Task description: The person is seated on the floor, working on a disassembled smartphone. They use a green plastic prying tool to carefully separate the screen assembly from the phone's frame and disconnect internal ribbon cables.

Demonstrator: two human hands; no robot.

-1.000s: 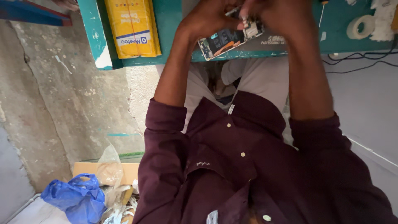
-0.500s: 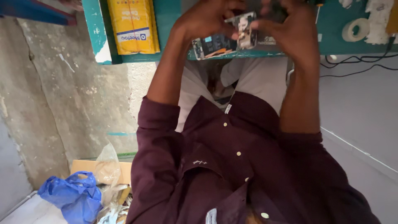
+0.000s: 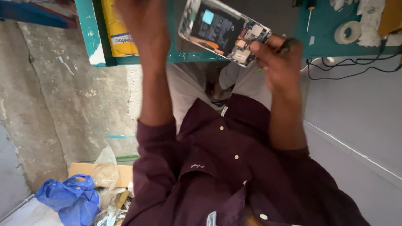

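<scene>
Two hands grip an opened phone (image 3: 224, 31) above the tabletop (image 3: 326, 37): left hand (image 3: 144, 25) at one end, right hand (image 3: 280, 62) pinching the other; a slip could drop it.

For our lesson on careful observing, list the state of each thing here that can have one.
Phone: back off, boards bare, held tilted.
Right hand: gripping the phone's end.
Left hand: raised by the phone's other end; grip unclear.
Tape roll: flat on the table.
Blue bag: crumpled.
Cable: hangs off the table edge.
</scene>
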